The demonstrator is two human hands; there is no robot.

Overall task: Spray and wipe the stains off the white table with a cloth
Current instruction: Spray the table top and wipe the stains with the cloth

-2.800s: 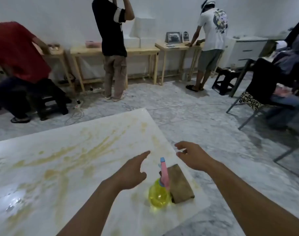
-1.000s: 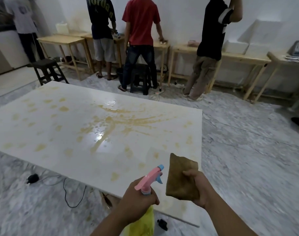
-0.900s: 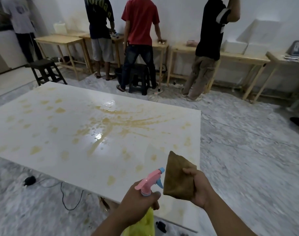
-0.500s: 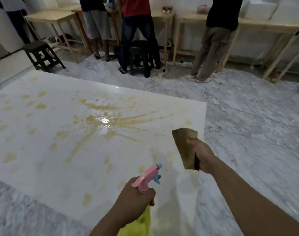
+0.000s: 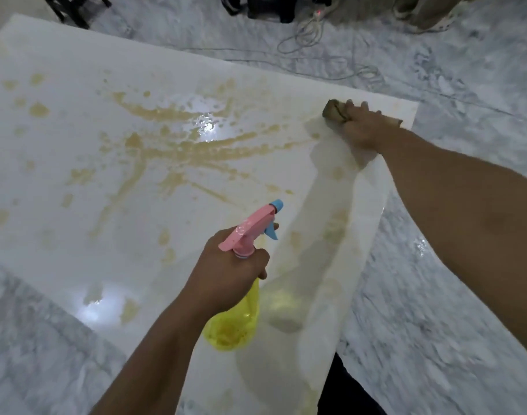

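The white table [image 5: 61, 265] carries yellow-brown stains [image 5: 178, 151], thickest in a wet streaky splash at its middle. My left hand [image 5: 229, 271] grips the neck of a yellow spray bottle [image 5: 235, 322] with a pink head and blue nozzle, held above the table's near right part and pointing towards the far right. My right hand [image 5: 361, 127] presses a brown cloth [image 5: 335, 110] flat on the table near its far right corner. Most of the cloth is hidden under the hand.
Grey marble floor [image 5: 436, 324] surrounds the table. Loose white cables [image 5: 310, 34] and a power strip lie on the floor beyond the far edge, beside a dark stool's legs [image 5: 76, 10] at the top left.
My right hand has carried the cloth forward and set it down on the table near the far right corner. The view has tilted down onto the table. The bottle stays in my left hand.
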